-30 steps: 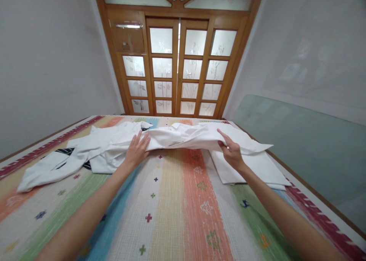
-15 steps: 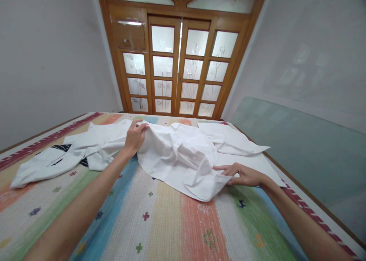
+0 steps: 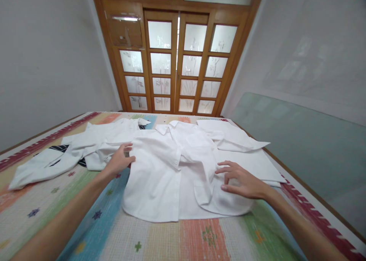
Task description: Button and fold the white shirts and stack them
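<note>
From my remote station, I see a white shirt (image 3: 168,173) lying face up on a striped cover (image 3: 164,238), collar at the far end, between my left hand (image 3: 118,160) and right hand (image 3: 241,181). Spreading looks mostly done: the left-hand front is fairly flat, while what seems a sleeve lies rumpled over the right-hand side, unsmoothed. Fingers on both hands stand parted, gripping nothing visible; left-edge contact I cannot confirm. A crumpled white garment (image 3: 100,135) lies left, white cloth (image 3: 254,164) right.

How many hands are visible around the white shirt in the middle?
2: the left hand is at the left edge of the shirt, and the right hand is over its lower right part. No other hand shows.
</note>
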A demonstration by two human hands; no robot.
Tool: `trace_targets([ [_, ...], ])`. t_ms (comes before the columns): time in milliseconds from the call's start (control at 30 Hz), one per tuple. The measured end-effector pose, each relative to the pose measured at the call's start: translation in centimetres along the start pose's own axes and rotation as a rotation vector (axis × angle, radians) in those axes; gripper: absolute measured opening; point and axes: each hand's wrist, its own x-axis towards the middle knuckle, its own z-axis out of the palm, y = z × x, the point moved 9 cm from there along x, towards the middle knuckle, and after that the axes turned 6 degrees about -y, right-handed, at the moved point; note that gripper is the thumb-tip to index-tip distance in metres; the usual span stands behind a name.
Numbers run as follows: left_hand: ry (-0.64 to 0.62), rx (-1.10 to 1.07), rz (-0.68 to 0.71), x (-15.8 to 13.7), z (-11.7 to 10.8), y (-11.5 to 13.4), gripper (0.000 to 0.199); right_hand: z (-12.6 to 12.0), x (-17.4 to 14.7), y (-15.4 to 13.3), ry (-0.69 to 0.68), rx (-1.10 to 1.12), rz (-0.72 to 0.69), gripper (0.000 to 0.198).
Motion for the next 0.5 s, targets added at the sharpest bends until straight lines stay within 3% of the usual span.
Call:
trace_targets([
  [67, 0.086, -0.137, -0.106, -1.6, -0.3, -2.4, 0.067, 0.8, 0.2, -2.2, 0.005, -0.059, -0.033, 0.036],
  [100, 0.071, -0.227, -0.162, -2.2, 0.1, -3.4, 0.064, 1.4, 0.4, -3.1, -0.021, -0.078, -0.033, 0.039],
  [200, -0.185, -0.479, -0.261, -3.5, 3.0, -4.5, 0.05, 3.8, 0.8, -4.3, -0.139, -0.147, -0.008, 0.046],
  [300, -0.387, -0.633, -0.221, -4.5, 4.4, -3.1, 0.041, 5.9, 1.1, -4.3, -0.214, -0.211, 0.015, 0.032],
  [400, -0.442, -0.811, -0.153, -5.0, 4.2, -1.3, 0.035, 7.2, 1.2, -4.1, -0.238, -0.217, 0.015, 0.007],
  [500, -0.476, -0.929, -0.118, -5.3, 4.0, 0.1, 0.022, 8.0, 0.9, -4.3, -0.275, -0.209, -0.009, 0.006],
])
